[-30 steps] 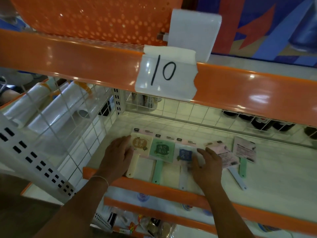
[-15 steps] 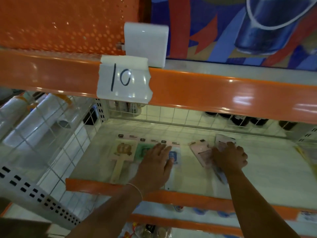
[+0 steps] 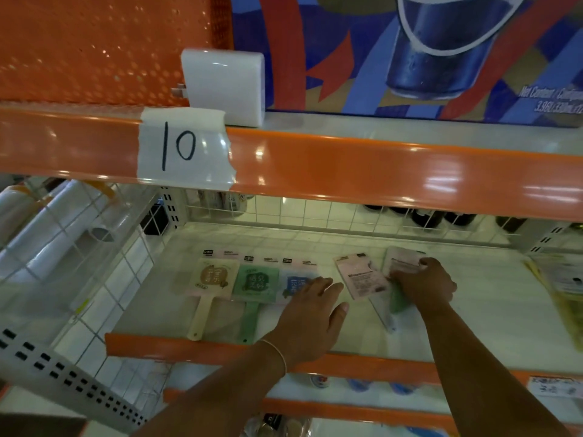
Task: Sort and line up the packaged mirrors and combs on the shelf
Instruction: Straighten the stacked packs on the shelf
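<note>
We see three packaged hand mirrors lying flat on the white shelf (image 3: 473,329), side by side, long axes running front to back, handles pointing toward the orange front rail (image 3: 195,345). The beige packaged mirror (image 3: 210,280) and the green packaged mirror (image 3: 255,283) lie left of our left hand (image 3: 310,313); its straight fingers rest flat on the blue packaged mirror (image 3: 295,283). Each face carries printed characters we cannot read. Just right of that hand, a pink packet (image 3: 362,275) lies tilted, label side up. Our right hand (image 3: 424,287) grips a pale packet with a green handle (image 3: 398,299). A tape label (image 3: 186,149) above reads "10".
</note>
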